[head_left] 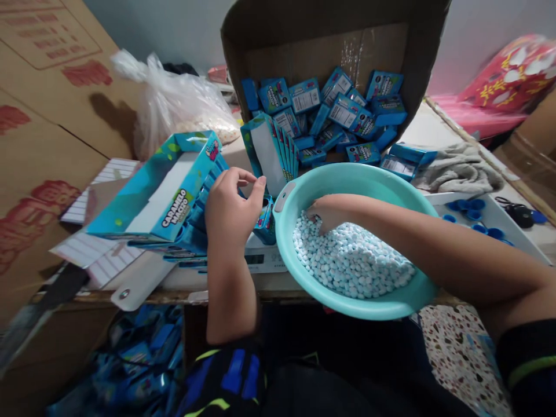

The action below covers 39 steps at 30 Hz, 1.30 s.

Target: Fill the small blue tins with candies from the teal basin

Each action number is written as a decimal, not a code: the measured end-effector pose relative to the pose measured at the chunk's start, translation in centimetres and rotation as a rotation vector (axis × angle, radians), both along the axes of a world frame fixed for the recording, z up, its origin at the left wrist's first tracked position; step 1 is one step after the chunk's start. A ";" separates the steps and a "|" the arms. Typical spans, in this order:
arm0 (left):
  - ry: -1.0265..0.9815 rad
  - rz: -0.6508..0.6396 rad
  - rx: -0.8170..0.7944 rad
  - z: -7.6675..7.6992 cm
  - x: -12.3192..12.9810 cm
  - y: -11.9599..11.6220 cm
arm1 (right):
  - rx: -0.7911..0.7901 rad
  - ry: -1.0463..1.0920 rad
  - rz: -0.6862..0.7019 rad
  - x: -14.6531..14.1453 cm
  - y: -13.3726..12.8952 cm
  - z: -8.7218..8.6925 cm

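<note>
At the left, a cardboard sheet (43,145) with red print is standing on end, and lined paper (102,249) is lying near its foot. Farther off, a plastic bag (174,110) is slumping against it. Just right of the paper, an open display box (160,197) labelled "Caramelo Macizo" is tilting toward the person, with rows of small blue packets showing along its side.

The left hand (230,208) is rising beside that box, its fingers (243,176) curled in and close to the thumb. Whether they are pinching anything, I cannot tell. Just right of it, a small blue box (264,223) is standing on a digital scale (260,260).

Far ahead, a cardboard carton (321,52) is holding a loose heap of blue boxes (330,110). Nearer, a teal bowl (286,231) is sitting partly over the scale, filled with pale blue candies (351,255). The right hand (325,211) is reaching in from the right, its fingers buried among the candies, so their grip is hidden.

Farther right, a gray cloth (456,168) is lying bunched up, and a white tray (490,226) is holding blue caps (467,205) — a red bag (508,81) is showing beyond them.
</note>
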<state>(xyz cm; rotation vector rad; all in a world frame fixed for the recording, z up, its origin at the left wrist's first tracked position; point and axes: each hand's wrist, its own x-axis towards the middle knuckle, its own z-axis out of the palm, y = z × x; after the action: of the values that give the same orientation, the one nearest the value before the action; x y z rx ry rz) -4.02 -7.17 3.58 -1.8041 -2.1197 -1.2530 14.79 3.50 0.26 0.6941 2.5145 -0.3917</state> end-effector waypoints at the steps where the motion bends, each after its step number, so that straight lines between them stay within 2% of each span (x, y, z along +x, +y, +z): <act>1: -0.007 -0.004 -0.017 0.0 -0.1 -0.1 | -0.002 0.002 -0.004 0.0 0.1 0.0; 18: 0.014 0.007 -0.132 0.7 0.0 -0.8 | -0.014 0.021 -0.028 0.2 0.3 -0.4; 22: 0.042 0.015 -0.209 0.8 0.2 -0.8 | 0.014 0.021 0.008 0.0 0.2 -0.6; 29: 0.117 -0.061 -0.403 0.6 0.7 -0.5 | -0.033 -0.028 0.064 -0.7 0.4 -0.3; 34: 0.096 -0.061 -0.279 0.7 0.2 -0.4 | -0.037 0.008 0.058 -0.4 0.6 0.4; 39: 0.050 -0.035 -0.182 0.8 0.1 -0.4 | -0.025 0.026 0.032 0.0 0.6 -0.2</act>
<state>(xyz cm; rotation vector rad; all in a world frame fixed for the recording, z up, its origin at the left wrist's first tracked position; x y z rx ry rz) -3.93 -7.58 4.42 -1.9288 -2.2493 -1.0395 14.78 4.06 0.04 0.6426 2.5373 -0.4231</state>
